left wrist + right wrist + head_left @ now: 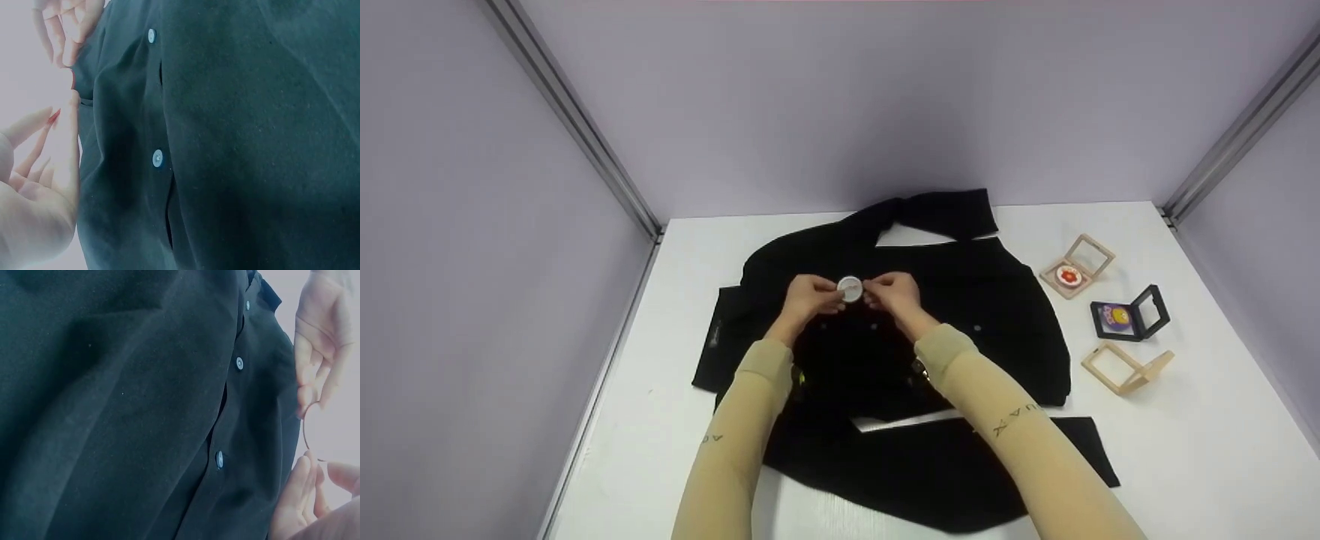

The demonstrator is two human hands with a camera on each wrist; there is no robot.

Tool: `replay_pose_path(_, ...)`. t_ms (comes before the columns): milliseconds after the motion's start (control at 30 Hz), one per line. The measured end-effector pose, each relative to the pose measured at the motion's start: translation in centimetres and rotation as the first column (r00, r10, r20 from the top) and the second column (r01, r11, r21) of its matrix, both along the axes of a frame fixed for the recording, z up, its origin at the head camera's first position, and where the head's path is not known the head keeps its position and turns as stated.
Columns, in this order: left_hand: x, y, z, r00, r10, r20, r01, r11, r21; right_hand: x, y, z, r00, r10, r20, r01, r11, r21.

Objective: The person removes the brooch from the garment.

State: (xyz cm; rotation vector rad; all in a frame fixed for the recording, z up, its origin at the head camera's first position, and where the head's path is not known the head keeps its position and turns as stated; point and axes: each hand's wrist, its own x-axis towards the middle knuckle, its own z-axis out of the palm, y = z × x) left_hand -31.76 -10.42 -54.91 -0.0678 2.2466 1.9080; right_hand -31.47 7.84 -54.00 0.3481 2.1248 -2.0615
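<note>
Both hands hold a round white badge (850,289), its back with a pin-like piece turned up in the head view. The left hand (810,298) pinches its left edge between thumb and fingers. On the opposite edge, the right hand (895,295) grips it the same way. Beneath them a black button-up shirt (990,289) lies spread on the table, sleeves out to the sides. Pale buttons (158,158) run along its front placket in the left wrist view. Glare washes out much of the badge in both wrist views, though its thin rim shows in the right wrist view.
Three small open display cases stand at the right of the white table (1207,420). A pinkish case (1065,289) holds a red flower badge, a black case (1151,330) a purple and yellow one. Nearest is a light wooden case (1132,386). Pale walls enclose the table.
</note>
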Motion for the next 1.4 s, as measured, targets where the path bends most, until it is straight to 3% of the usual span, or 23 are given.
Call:
replay_pose_path(167,0.07,0.13,-0.08,0.993,-0.053,-0.107,0.038,0.990,-0.138,0.15,0.05,0.08,1.000,0.014,0.003,-0.014,1.000,-0.026)
replay_pose_path(333,0.16,0.32,0.08,0.970,-0.106,-0.219,0.043,0.960,-0.275,0.43,0.03,0.23,1.000,-0.016,0.019,0.017,0.999,-0.044)
replay_pose_path(533,0.11,0.39,0.05,0.946,-0.152,-0.287,0.017,0.905,-0.424,0.40,-0.04,0.22,0.998,-0.036,0.048,0.038,0.998,-0.052)
replay_pose_path(633,0.12,0.33,0.02,0.942,-0.157,-0.298,0.005,0.892,-0.452,0.29,-0.10,0.30,0.997,-0.041,0.064,0.046,0.995,-0.085)
replay_pose_path(900,0.13,0.41,0.12,0.959,-0.060,-0.278,-0.043,0.936,-0.349,0.13,-0.34,0.32,0.995,-0.038,0.090,0.050,0.989,-0.138)
replay_pose_path(1100,0.20,0.36,0.25,0.970,-0.011,-0.242,-0.062,0.955,-0.291,0.10,-0.43,0.19,0.996,-0.036,0.079,0.048,0.987,-0.152)
replay_pose_path(1300,0.35,0.29,0.24,0.985,0.032,-0.171,-0.055,0.990,-0.131,0.12,-0.42,0.35,0.996,-0.038,0.081,0.051,0.985,-0.163)
replay_pose_path(1400,0.39,0.28,0.16,0.986,0.032,-0.161,-0.048,0.994,-0.094,0.25,-0.29,0.35,0.996,-0.032,0.078,0.044,0.986,-0.160)
